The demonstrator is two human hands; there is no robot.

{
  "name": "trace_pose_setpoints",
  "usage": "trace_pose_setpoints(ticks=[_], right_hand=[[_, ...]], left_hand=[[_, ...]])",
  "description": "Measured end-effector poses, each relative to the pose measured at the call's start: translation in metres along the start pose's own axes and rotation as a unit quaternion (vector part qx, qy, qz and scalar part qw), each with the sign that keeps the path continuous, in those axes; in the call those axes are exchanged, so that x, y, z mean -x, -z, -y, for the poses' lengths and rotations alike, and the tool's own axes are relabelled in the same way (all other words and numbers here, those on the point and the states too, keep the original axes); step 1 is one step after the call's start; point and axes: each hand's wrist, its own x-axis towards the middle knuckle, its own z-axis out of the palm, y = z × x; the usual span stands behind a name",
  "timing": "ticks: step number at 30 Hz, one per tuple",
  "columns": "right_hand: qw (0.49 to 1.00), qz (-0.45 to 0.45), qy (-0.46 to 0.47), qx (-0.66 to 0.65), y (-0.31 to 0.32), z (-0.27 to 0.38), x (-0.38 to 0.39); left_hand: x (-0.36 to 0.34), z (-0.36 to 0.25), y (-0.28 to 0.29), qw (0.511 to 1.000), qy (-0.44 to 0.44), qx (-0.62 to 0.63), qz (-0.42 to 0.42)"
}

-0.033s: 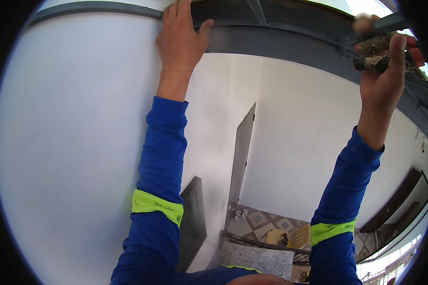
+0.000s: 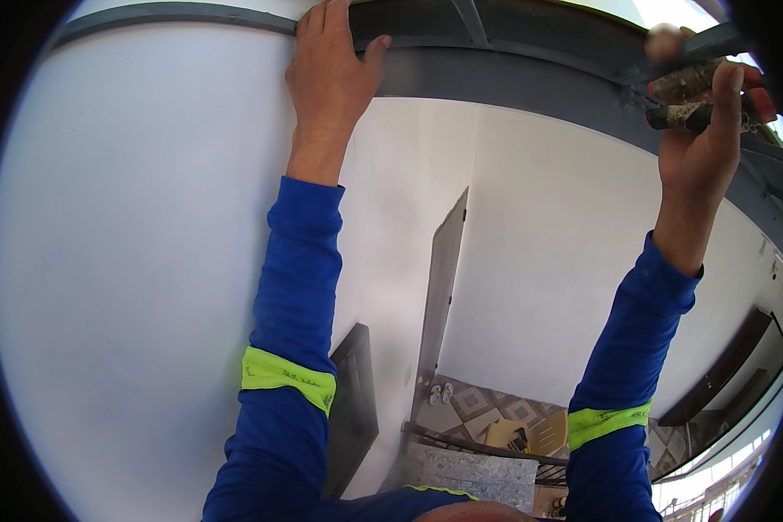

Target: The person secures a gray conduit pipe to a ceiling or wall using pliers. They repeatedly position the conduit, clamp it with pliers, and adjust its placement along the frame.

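Head view: right hand [image 2: 698, 157] partly hides the dirty red-and-black tool [image 2: 685, 83].

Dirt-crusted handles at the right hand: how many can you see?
2: an upper handle and a lower handle just below it, both partly covered by the right hand. More could be hidden behind it.

No visible change since earlier.
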Motion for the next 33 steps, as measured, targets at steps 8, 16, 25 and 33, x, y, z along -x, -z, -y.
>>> trace_pose_setpoints(ticks=[8,16,25,33], right_hand=[[0.999,0.024,0.022,-0.005,-0.0012,-0.0072,-0.0075],[1.0,0.013,0.014,-0.007,0.0007,-0.0081,-0.0066],[1.0,0.02,0.019,-0.01,0.0008,-0.009,-0.0084],[1.0,0.015,0.021,-0.002,0.0022,-0.0103,-0.0089]], left_hand=[[-0.0064,0.0039,-0.001,1.0,-0.002,-0.008,-0.007],[-0.0059,0.0047,-0.0028,1.0,-0.012,0.001,-0.018],[-0.0061,0.006,-0.0038,0.999,-0.024,0.003,-0.024],[-0.0066,0.0067,-0.0054,0.999,-0.022,0.002,-0.025]])
